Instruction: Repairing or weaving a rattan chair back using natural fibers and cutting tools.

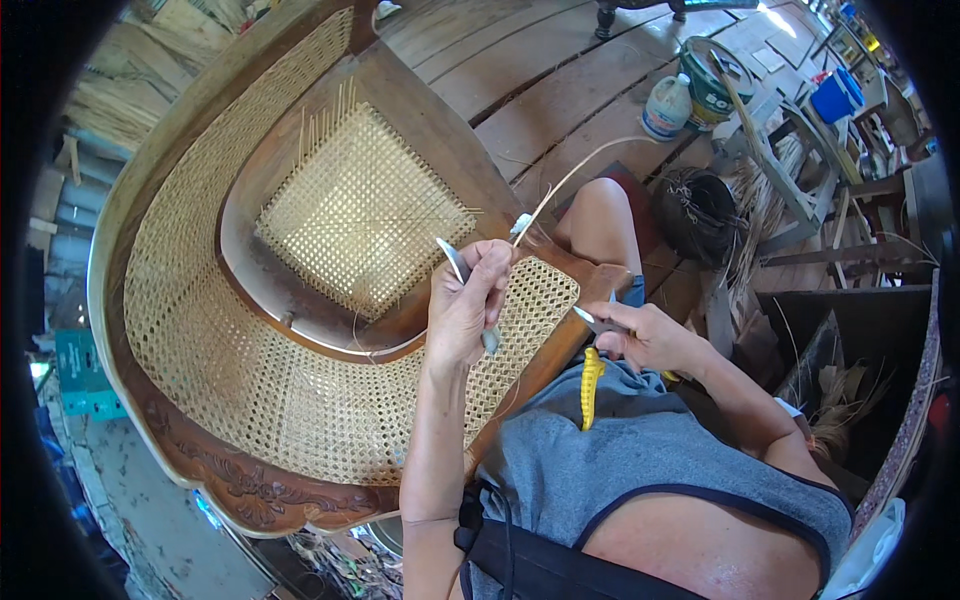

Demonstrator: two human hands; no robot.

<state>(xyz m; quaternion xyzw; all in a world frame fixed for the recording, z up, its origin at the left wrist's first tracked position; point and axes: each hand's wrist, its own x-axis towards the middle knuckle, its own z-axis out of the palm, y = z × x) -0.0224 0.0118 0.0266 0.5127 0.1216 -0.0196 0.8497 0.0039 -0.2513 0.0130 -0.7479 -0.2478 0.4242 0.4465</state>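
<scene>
Left hand (pixel 468 300): our fingers clamped together on pale cane strand (pixel 560 183) and pointed tool (pixel 455 261). Right hand (pixel 650 338): our fingers closed on small metal blade (pixel 600 322). Strand lies up and right from left fingers, long axis diagonal, curving away from us. Left hand on strand; right hand apart, lower right. Yellow handle (pixel 591 385) below right hand, against grey garment (pixel 620 440). Woven cane panel (pixel 527 312) beneath left hand; chair seat mesh (pixel 350 215) beyond, upper left.

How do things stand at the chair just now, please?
Left hand holds pointed tool and cane strand; right hand, a blade. Woven seat bristly at one edge. Yellow handle near right hand; nothing seen blocking either hand.
</scene>
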